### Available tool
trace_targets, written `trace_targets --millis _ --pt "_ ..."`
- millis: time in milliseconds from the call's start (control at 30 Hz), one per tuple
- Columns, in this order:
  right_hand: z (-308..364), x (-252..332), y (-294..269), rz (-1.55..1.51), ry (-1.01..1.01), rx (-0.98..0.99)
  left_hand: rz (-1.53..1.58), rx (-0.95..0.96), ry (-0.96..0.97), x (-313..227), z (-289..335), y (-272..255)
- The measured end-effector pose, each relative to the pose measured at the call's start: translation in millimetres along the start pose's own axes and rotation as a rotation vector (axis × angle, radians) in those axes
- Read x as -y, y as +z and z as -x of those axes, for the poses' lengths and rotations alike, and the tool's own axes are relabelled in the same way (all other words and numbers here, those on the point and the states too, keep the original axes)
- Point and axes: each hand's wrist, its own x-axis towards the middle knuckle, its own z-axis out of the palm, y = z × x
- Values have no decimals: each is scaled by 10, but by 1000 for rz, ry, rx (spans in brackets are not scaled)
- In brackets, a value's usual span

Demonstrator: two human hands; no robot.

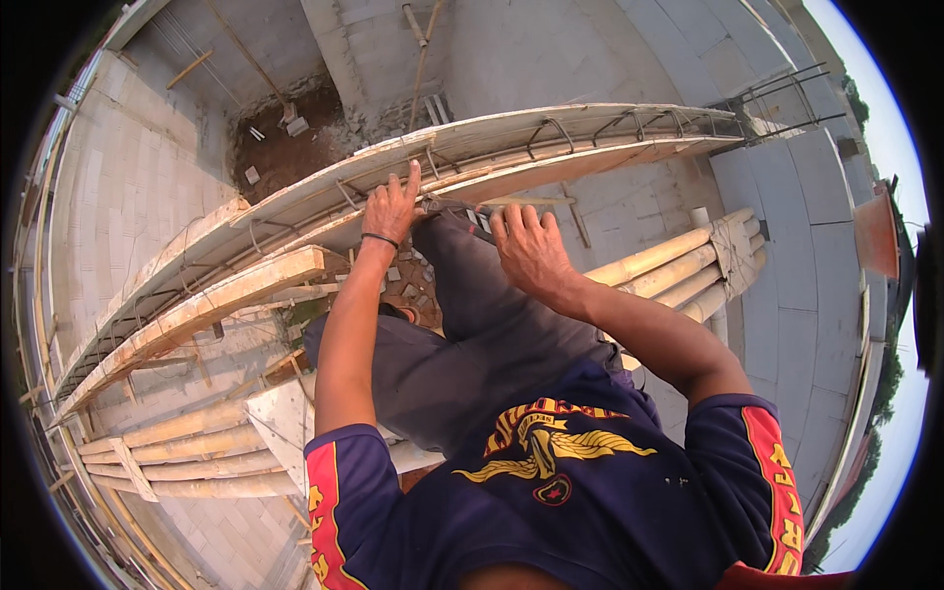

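Head view. A long formwork trough (600, 157), made of two facing boards, is seen curving from between 8 and 9 o'clock, over 12 o'clock, to 2 o'clock. Bent steel stirrups (563, 135) are set along its channel, and bare reinforcing bars (782, 93) are left projecting beyond its 2 o'clock end. The left hand (390, 210) is placed at 11 o'clock, at the near board, with its index finger extended toward the channel; whether anything is gripped by it cannot be told. A dark band (380, 238) is worn on its wrist. The right hand (534, 251) is held between 1 and 2 o'clock, apart from the left, its fingers curled about a dark metal tool (477, 215). This tool is situated at 12 o'clock, between the hands and just above the dark trousers (393, 379); its exact form is partly hidden. A thick timber beam (236, 285) is shown at 9 o'clock, on the near side of the trough. Bundled bamboo poles are seen at 3 o'clock (649, 267) and at 8 o'clock (197, 447). A grey block wall (787, 270) is located at 3 o'clock, beyond the bamboo. Brown soil (295, 157) is exposed between 10 and 11 o'clock, below the trough.
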Motion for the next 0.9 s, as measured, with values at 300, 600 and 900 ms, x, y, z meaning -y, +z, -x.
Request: trace_targets --millis 300,600,900 --pt "-9 131 116 -416 284 270 137 227 32 103 -147 -106" --pt "-143 -706 696 -583 38 196 196 217 71 194 -126 58" --pt "-319 -930 708 -437 -49 137 235 220 81 210 -156 -39"
